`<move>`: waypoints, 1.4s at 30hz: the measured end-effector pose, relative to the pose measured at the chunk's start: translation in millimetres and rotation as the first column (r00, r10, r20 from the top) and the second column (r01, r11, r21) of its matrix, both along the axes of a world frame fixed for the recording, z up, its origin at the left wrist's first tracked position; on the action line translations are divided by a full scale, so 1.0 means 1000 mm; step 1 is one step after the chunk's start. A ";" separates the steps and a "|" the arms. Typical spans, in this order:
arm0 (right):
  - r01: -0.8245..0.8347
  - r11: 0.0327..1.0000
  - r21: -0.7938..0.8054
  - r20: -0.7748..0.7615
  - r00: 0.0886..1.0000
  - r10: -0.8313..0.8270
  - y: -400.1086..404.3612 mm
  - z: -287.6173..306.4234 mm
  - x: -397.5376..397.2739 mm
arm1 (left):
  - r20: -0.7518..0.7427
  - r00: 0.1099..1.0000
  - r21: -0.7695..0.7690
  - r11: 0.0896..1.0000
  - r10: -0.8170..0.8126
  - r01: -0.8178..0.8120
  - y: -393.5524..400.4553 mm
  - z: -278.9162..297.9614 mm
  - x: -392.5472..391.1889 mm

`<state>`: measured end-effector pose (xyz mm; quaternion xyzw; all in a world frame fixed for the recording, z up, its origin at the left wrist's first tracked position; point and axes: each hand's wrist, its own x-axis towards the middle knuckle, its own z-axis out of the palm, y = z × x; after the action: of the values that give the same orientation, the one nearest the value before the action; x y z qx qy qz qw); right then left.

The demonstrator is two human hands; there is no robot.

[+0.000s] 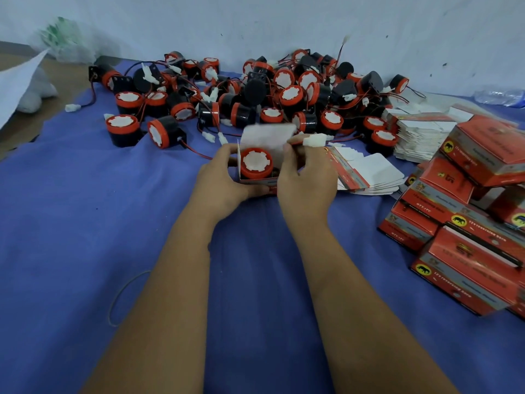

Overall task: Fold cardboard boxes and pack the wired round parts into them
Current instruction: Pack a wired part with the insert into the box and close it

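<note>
Where wall meets blue cloth, round parts pile.

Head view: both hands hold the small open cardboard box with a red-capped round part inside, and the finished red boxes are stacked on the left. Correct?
Not quite. The finished red boxes are stacked on the right, per the head view.

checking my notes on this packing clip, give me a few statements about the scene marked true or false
1. A round part sits inside the open box held between both hands. True.
2. The left hand rests flat on the blue cloth, away from the box. False: it grips the box's left side.
3. The right hand pinches a white connector. True.
4. Finished boxes are stacked to the person's left. False: they are on the right.
5. Loose parts are piled by the wall. True.
</note>
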<state>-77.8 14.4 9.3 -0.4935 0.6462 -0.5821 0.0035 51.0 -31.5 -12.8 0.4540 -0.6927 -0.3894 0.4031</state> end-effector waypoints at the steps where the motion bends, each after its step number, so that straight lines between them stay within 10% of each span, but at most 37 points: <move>1: 0.003 1.000 0.008 -0.045 0.999 -0.003 0.000 0.000 -0.002 | 0.001 0.999 0.014 0.999 -0.033 0.033 -0.001 0.001 0.003; 6: 0.093 0.983 -0.159 -0.338 0.930 -0.142 0.005 0.004 0.001 | 0.001 0.991 0.079 0.988 -0.132 0.131 -0.002 0.001 0.013; 12: -0.028 1.000 0.012 -0.468 0.883 0.030 0.006 -0.004 -0.002 | -0.119 0.985 0.259 0.954 -0.122 0.149 -0.017 0.015 0.005; 18: 0.005 0.990 -0.139 -0.296 0.954 -0.047 0.007 0.002 0.000 | -0.027 0.999 0.170 0.985 -0.029 0.034 0.003 -0.001 -0.005; 24: -0.035 0.950 -0.311 0.365 0.918 0.154 0.007 0.013 -0.005 | -0.010 0.999 0.214 0.976 -0.037 0.038 -0.006 0.002 -0.004; 32: -0.065 0.966 -0.251 -0.071 0.996 0.048 0.013 0.009 -0.003 | -0.058 0.998 0.219 0.975 -0.019 0.032 -0.008 0.000 -0.007; 42: -0.167 0.976 -0.141 -0.252 0.959 0.128 0.001 -0.004 -0.003 | -0.066 0.997 0.184 0.982 -0.032 0.043 -0.009 0.000 -0.007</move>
<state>-80.3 15.8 5.5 -0.6063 0.5539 -0.5661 -0.0715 43.9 -40.1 -13.2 0.4639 -0.6490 -0.4736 0.3733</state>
